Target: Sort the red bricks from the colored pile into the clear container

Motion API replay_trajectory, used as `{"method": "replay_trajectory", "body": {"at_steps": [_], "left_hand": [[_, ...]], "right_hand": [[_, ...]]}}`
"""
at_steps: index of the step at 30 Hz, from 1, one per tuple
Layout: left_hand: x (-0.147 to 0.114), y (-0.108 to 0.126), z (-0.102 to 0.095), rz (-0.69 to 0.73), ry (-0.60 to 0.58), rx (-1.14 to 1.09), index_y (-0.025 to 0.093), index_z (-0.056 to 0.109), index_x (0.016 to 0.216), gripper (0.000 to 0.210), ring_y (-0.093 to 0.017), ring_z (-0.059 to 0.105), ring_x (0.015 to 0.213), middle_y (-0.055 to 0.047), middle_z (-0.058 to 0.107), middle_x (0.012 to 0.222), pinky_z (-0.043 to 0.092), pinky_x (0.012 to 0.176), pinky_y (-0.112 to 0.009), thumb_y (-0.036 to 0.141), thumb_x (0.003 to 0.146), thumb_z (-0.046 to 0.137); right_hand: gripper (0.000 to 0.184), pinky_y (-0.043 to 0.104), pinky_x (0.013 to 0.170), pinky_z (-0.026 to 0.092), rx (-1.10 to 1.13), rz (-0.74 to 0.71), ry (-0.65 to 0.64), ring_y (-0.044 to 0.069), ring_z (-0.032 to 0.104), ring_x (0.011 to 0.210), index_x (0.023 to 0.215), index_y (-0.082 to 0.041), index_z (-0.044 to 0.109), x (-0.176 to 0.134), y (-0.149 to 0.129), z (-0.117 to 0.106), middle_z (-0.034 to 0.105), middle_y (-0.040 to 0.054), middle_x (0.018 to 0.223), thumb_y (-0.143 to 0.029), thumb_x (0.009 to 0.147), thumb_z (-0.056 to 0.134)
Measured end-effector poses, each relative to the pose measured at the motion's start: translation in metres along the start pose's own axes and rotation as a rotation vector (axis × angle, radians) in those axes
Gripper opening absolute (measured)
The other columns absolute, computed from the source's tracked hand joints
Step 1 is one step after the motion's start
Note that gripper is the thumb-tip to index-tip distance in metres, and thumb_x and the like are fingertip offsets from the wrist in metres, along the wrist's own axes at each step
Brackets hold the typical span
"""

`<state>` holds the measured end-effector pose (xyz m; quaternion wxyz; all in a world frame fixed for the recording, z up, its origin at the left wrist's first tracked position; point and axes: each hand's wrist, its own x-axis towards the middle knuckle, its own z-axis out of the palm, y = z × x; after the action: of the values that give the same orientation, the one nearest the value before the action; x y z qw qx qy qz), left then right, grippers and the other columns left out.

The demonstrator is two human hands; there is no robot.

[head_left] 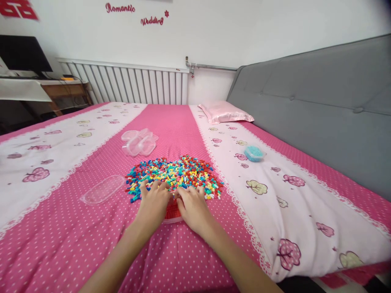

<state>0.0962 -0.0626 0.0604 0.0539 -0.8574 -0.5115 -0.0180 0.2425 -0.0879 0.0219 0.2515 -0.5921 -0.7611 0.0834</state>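
A wide heap of small toy building bricks [171, 171] in red, blue, yellow, teal and white lies on the pink bedspread in front of me. My left hand [155, 199] rests at the heap's near edge, its fingers spread and bent down among the bricks. Close beside it, my right hand [193, 204] has its thumb and index finger drawn together; anything between them is too small to make out. Below and between both hands is a clear plastic box [172, 221] holding red bricks, partly covered by my hands.
A clear oval lid [104, 189] lies at the left. Several clear plastic containers [139, 142] are grouped behind the heap. To the right stands a small box of light-blue bricks [253, 153]. Farther back are a pink pillow [225, 112] and a grey headboard [314, 97].
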Motion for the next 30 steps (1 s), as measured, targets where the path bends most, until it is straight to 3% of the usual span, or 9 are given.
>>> {"method": "replay_trajectory", "body": {"at_steps": [10, 22, 30], "left_hand": [[0.0, 0.003, -0.006, -0.002, -0.043, -0.018, 0.023, 0.08, 0.09, 0.037, -0.033, 0.058, 0.123, -0.01, 0.071, 0.122, 0.022, 0.114, -0.068, 0.0, 0.092, 0.051], [-0.001, 0.003, -0.001, 0.002, -0.017, -0.019, 0.023, 0.08, 0.092, 0.037, -0.034, 0.057, 0.121, -0.012, 0.071, 0.12, 0.024, 0.113, -0.068, 0.0, 0.091, 0.05], [-0.003, 0.001, -0.001, -0.018, -0.025, -0.052, 0.028, 0.082, 0.09, 0.036, -0.034, 0.059, 0.117, -0.009, 0.072, 0.115, 0.023, 0.113, -0.069, 0.005, 0.093, 0.054]], "right_hand": [[0.02, 0.039, 0.09, 0.028, -0.055, -0.015, -0.021, 0.024, 0.061, 0.101, 0.105, -0.02, 0.064, -0.001, -0.001, -0.002, 0.074, 0.0048, 0.097, -0.009, 0.098, 0.048], [0.017, 0.037, 0.089, 0.029, -0.05, -0.019, -0.029, 0.022, 0.061, 0.098, 0.102, -0.022, 0.065, -0.001, -0.002, -0.003, 0.074, 0.0021, 0.094, -0.012, 0.1, 0.051], [0.016, 0.033, 0.089, 0.035, -0.036, -0.013, -0.017, 0.022, 0.062, 0.1, 0.099, -0.023, 0.071, 0.004, 0.002, -0.018, 0.075, 0.0024, 0.097, -0.013, 0.1, 0.059]]}}
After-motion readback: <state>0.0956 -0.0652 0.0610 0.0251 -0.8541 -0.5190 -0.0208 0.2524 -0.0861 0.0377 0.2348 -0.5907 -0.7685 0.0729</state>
